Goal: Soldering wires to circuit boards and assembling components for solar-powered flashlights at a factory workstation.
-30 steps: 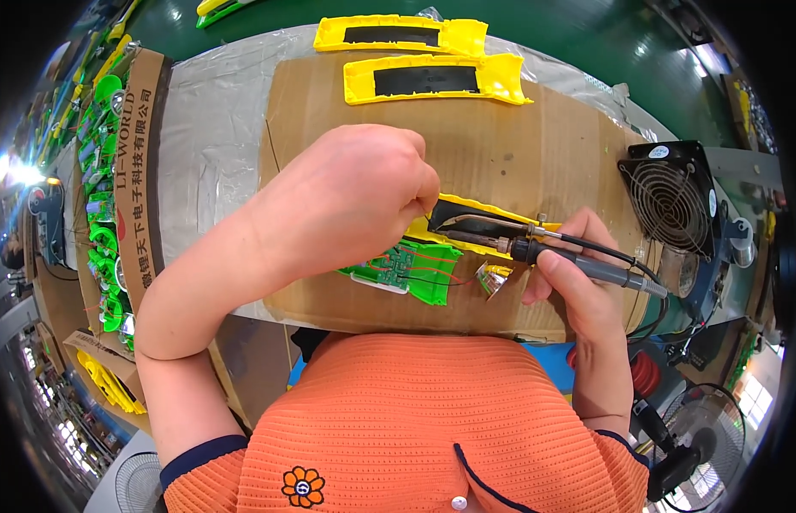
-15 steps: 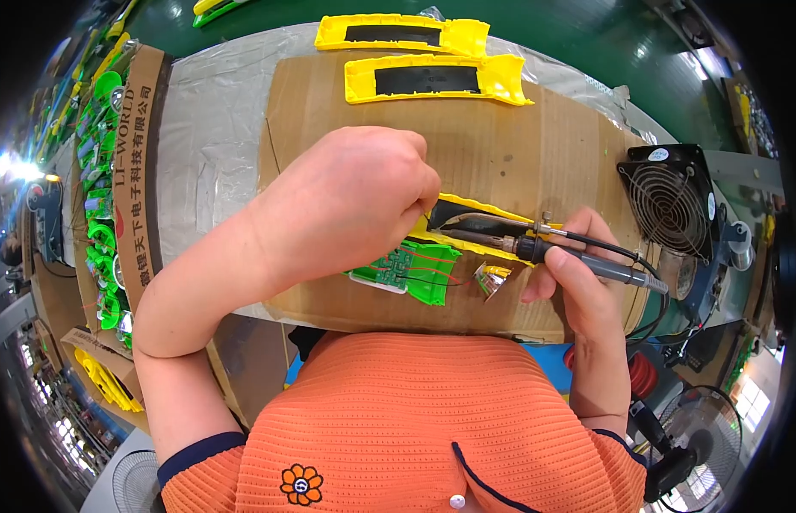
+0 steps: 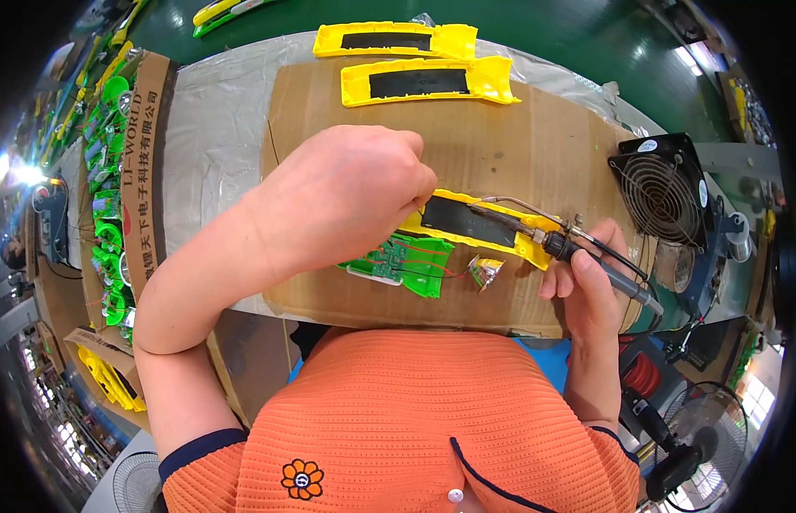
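Head view, only one there is. Right hand [image 3: 596, 286] is closed round the iron [image 3: 616, 280], pen-style. Left hand [image 3: 364, 192] is curled over the left end of the yellow shell [image 3: 536, 250], fingertips hidden; can't tell if it pinches a wire or just steadies the shell. Hands well apart from each other.

Shell lies open side up on the cardboard [image 3: 501, 158] in front of the person, black panel [image 3: 466, 224] inside. Iron's tip is over the panel, toward its far edge, clear of the left hand. Contact with the panel: can't tell. Green shell [image 3: 424, 280] sits just on the near side, circuit board [image 3: 395, 259] in it, red wires running off; small reflector [image 3: 483, 272] to its right. Two more yellow shells, black panels inside, lie at the back of the worktop [image 3: 212, 111]. Fan [image 3: 663, 201] on the right.

My read: soldering step on the panel, joint probably at the left end under the left hand, so not checkable from here. If it's made, next move calls for a steady left hand while the solder sets, iron lifted clear. If not, tip needs to go left to the joint. Either way, keep hot metal off the yellow rim and the fingers.
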{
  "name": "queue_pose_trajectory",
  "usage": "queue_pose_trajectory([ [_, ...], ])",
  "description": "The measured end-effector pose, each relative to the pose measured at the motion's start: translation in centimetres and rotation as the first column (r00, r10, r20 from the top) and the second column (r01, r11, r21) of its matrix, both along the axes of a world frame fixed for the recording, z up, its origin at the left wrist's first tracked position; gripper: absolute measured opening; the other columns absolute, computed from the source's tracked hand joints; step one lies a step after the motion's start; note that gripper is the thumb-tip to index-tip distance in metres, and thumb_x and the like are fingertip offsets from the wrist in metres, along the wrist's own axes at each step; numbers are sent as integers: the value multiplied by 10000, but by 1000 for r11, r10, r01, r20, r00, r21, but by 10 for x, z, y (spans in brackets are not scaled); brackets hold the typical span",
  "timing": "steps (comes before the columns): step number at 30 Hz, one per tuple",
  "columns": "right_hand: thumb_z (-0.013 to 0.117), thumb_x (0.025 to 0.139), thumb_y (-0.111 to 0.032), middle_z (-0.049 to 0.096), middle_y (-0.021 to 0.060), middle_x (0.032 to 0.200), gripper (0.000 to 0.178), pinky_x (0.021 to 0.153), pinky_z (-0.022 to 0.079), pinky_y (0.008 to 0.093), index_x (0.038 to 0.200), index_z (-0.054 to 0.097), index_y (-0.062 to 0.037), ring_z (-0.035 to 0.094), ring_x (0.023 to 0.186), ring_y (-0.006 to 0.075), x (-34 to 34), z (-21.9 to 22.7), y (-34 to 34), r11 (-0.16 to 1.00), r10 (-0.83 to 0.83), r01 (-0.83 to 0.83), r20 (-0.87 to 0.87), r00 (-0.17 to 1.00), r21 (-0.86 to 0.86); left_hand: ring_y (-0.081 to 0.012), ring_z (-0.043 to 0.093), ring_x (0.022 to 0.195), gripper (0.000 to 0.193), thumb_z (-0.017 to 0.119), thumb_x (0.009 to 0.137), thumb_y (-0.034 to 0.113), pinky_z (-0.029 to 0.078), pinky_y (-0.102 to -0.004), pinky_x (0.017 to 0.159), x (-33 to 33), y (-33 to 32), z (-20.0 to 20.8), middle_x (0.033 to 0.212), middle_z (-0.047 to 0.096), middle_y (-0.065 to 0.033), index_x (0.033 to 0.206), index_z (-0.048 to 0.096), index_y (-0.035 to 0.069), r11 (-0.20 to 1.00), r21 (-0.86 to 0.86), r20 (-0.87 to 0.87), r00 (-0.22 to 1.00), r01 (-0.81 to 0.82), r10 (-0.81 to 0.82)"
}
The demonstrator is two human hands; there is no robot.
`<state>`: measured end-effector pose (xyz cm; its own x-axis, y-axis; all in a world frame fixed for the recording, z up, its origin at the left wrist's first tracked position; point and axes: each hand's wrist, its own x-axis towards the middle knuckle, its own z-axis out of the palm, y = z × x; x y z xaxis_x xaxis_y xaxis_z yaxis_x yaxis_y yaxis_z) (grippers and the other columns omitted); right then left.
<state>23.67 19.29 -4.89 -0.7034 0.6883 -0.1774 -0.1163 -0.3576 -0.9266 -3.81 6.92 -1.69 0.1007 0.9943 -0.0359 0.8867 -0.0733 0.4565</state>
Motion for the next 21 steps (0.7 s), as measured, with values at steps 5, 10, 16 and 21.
queue_pose_trajectory([
  [5, 598, 929, -57, 552, 93, 728, 182, 562, 561, 351, 993, 431, -28, 556, 575, 149, 5, -2, -3, 1000, -19, 19, -31, 999, 3, -286, 616, 871, 41, 691, 803, 113, 510, -398, 733, 1, 1, 11, 855, 575, -88, 819, 702, 77, 997, -51, -139, 989, 52, -58],
  [10, 602, 933, -68, 544, 81, 731, 181, 560, 555, 345, 996, 436, -33, 546, 575, 144, 8, -5, -4, 1000, -30, 30, -66, 997, -1, -282, 587, 951, 83, 718, 770, 118, 480, -396, 839, 5, -10, 19, 894, 569, -69, 846, 703, 89, 991, 97, -166, 983, 92, -75],
  [16, 572, 952, -69, 527, 64, 714, 138, 560, 529, 340, 996, 445, -37, 532, 584, 142, 9, -6, -9, 995, -81, 77, -64, 995, -65, -279, 585, 1014, 128, 751, 750, 119, 449, -425, 911, 25, -32, 12, 929, 587, -49, 857, 687, 90, 987, 159, -31, 999, 21, -16],
  [21, 557, 972, -123, 509, 66, 684, 134, 602, 505, 341, 991, 448, -46, 537, 589, 175, 6, -5, -19, 980, -147, 133, -86, 985, -151, -262, 587, 1036, 100, 748, 756, 114, 442, -416, 933, 32, -40, 11, 937, 621, -49, 840, 696, 97, 979, 196, 29, 999, -51, 46],
])
